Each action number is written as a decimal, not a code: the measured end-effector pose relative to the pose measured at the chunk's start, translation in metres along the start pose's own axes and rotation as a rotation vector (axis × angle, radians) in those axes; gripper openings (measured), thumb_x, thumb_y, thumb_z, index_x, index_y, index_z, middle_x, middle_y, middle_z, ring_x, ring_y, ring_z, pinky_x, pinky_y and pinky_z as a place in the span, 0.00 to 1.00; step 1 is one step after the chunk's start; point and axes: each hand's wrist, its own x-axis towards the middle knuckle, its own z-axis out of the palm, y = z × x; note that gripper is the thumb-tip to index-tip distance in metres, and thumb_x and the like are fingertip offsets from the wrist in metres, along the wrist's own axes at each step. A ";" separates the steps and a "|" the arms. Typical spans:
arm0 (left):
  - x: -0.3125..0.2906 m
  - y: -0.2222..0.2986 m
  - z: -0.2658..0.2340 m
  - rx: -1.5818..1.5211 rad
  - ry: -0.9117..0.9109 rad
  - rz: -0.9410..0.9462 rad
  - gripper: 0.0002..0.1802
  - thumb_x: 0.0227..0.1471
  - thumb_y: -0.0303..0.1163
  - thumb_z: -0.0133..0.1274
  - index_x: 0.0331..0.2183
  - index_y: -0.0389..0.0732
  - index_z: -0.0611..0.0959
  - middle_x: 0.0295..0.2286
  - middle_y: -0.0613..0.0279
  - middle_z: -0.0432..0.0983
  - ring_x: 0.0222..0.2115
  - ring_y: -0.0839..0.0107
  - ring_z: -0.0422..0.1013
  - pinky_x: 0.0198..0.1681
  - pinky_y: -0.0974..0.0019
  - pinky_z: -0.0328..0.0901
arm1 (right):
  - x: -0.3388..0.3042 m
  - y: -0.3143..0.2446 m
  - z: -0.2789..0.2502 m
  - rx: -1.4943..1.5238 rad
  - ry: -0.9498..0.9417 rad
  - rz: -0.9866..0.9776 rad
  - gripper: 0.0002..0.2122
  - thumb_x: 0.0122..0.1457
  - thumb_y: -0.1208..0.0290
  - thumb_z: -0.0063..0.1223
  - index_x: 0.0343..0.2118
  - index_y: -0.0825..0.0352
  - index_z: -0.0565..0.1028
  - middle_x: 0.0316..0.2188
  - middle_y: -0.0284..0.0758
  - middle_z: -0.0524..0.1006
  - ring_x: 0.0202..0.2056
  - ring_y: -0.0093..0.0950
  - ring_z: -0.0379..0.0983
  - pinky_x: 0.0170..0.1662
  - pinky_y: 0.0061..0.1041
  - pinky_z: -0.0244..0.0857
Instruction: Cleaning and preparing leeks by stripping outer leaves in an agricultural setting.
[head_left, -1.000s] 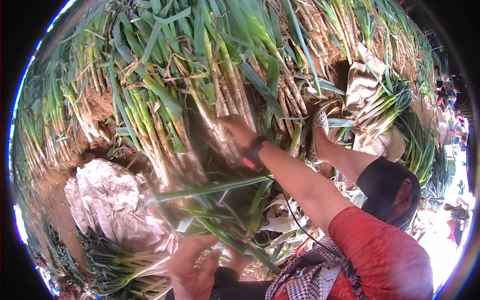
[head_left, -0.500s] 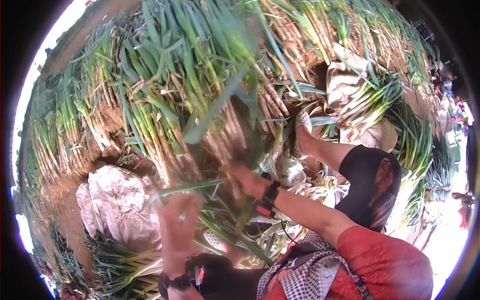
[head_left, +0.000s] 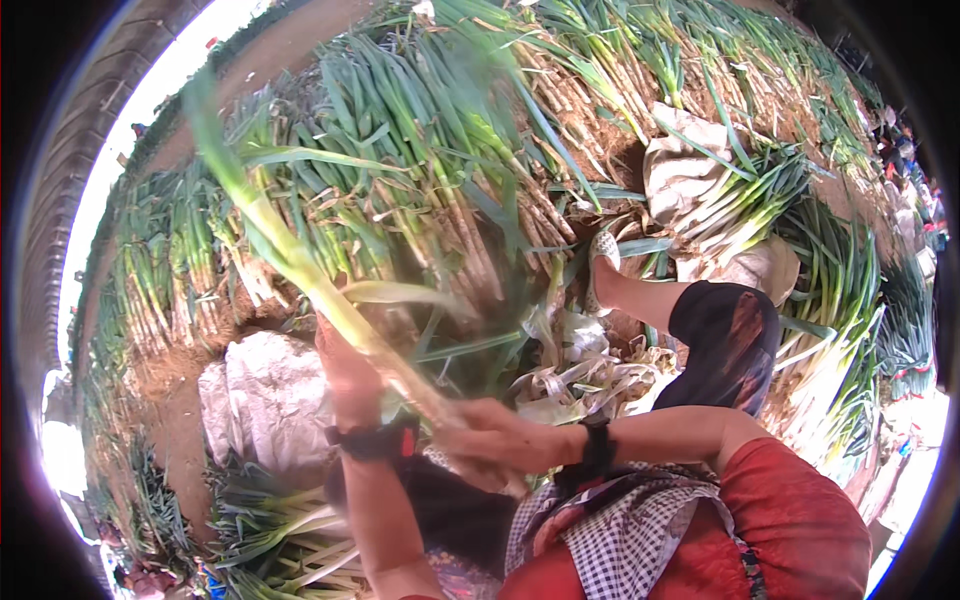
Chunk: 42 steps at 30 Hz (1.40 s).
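Observation:
A long green onion [head_left: 345,318] slants across the view in front of me, its leafy top at the upper left and its pale root end toward my lap. My right hand [head_left: 495,435] is closed around the lower stem. Behind the middle of the stem is my left hand [head_left: 345,365], close against it. Its fingers are blurred and partly hidden by the stalk, so their grip does not show. A pale loosened leaf [head_left: 395,292] sticks out sideways from the stalk.
Rows of green onions [head_left: 440,170] lie on the soil ahead. A whitish sack [head_left: 265,400] sits at left, with cleaned stalks [head_left: 290,535] below it. Another sack [head_left: 690,165] and a cleaned pile [head_left: 750,205] are at right. Peeled scraps [head_left: 590,385] lie beside my legs.
My right hand has come back from the onion rows toward my lap and now grips a green onion. My left hand has risen slightly, up against the stalk.

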 end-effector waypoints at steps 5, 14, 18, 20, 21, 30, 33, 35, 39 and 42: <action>-0.035 0.052 0.045 -0.023 0.187 0.209 0.33 0.57 0.56 0.44 0.51 0.37 0.70 0.43 0.55 0.72 0.39 0.63 0.69 0.48 0.62 0.63 | -0.004 0.038 -0.040 -0.583 0.234 -0.161 0.09 0.61 0.67 0.50 0.35 0.68 0.69 0.20 0.25 0.67 0.20 0.12 0.61 0.21 0.17 0.57; -0.058 0.040 0.062 -0.337 0.085 0.124 0.21 0.58 0.39 0.50 0.50 0.41 0.73 0.44 0.63 0.74 0.44 0.69 0.69 0.51 0.66 0.61 | 0.005 0.079 -0.088 -0.639 0.211 -0.272 0.09 0.62 0.68 0.48 0.40 0.67 0.72 0.21 0.21 0.67 0.23 0.10 0.59 0.22 0.16 0.54; -0.028 0.035 -0.049 0.132 0.088 0.340 0.21 0.57 0.42 0.51 0.47 0.37 0.73 0.46 0.57 0.71 0.45 0.67 0.68 0.53 0.63 0.61 | -0.011 0.035 -0.045 -0.313 -0.144 -0.001 0.15 0.61 0.58 0.48 0.25 0.65 0.69 0.16 0.22 0.66 0.17 0.11 0.60 0.18 0.16 0.54; -0.031 0.057 -0.009 0.279 0.466 0.322 0.19 0.57 0.39 0.52 0.43 0.35 0.74 0.42 0.55 0.71 0.42 0.64 0.68 0.52 0.62 0.61 | -0.009 0.041 -0.055 -0.226 -0.163 0.017 0.15 0.59 0.60 0.48 0.22 0.65 0.68 0.13 0.25 0.65 0.11 0.14 0.59 0.11 0.17 0.52; -0.021 0.054 -0.044 0.386 0.335 0.409 0.16 0.57 0.37 0.52 0.40 0.35 0.75 0.42 0.57 0.71 0.42 0.65 0.68 0.51 0.63 0.62 | -0.003 0.054 -0.060 -0.290 -0.071 -0.048 0.14 0.59 0.62 0.48 0.22 0.66 0.67 0.13 0.25 0.66 0.10 0.13 0.59 0.11 0.17 0.52; -0.015 0.026 0.010 0.662 0.427 0.657 0.12 0.53 0.30 0.56 0.37 0.31 0.78 0.40 0.56 0.72 0.38 0.67 0.72 0.42 0.68 0.69 | 0.011 0.045 -0.092 -1.107 0.593 -0.747 0.09 0.57 0.69 0.49 0.30 0.70 0.66 0.16 0.41 0.66 0.19 0.28 0.70 0.24 0.33 0.62; 0.008 0.017 -0.001 0.378 0.453 0.409 0.16 0.53 0.31 0.56 0.42 0.32 0.76 0.43 0.53 0.71 0.43 0.65 0.70 0.45 0.67 0.68 | 0.005 0.027 -0.097 -0.218 -0.083 -0.173 0.07 0.55 0.71 0.48 0.30 0.71 0.67 0.17 0.41 0.67 0.20 0.33 0.70 0.24 0.34 0.62; 0.006 0.023 0.028 0.183 0.499 0.289 0.20 0.53 0.32 0.55 0.46 0.34 0.75 0.46 0.49 0.70 0.49 0.64 0.67 0.49 0.67 0.67 | 0.014 0.038 -0.103 -0.344 -0.055 -0.334 0.07 0.53 0.72 0.49 0.29 0.71 0.66 0.17 0.41 0.68 0.21 0.38 0.70 0.25 0.36 0.62; -0.008 0.006 0.044 0.717 0.389 0.426 0.18 0.54 0.33 0.55 0.43 0.32 0.73 0.43 0.49 0.72 0.47 0.64 0.69 0.50 0.66 0.65 | 0.013 0.042 -0.112 -0.844 0.424 -0.621 0.10 0.52 0.74 0.49 0.34 0.72 0.63 0.18 0.43 0.67 0.23 0.40 0.69 0.29 0.37 0.62; -0.008 0.001 0.069 0.711 0.396 0.396 0.19 0.55 0.33 0.54 0.44 0.31 0.72 0.43 0.49 0.72 0.45 0.63 0.70 0.50 0.66 0.65 | 0.011 0.041 -0.121 -1.025 0.466 -0.516 0.12 0.51 0.75 0.49 0.37 0.71 0.62 0.17 0.42 0.66 0.23 0.41 0.68 0.29 0.37 0.62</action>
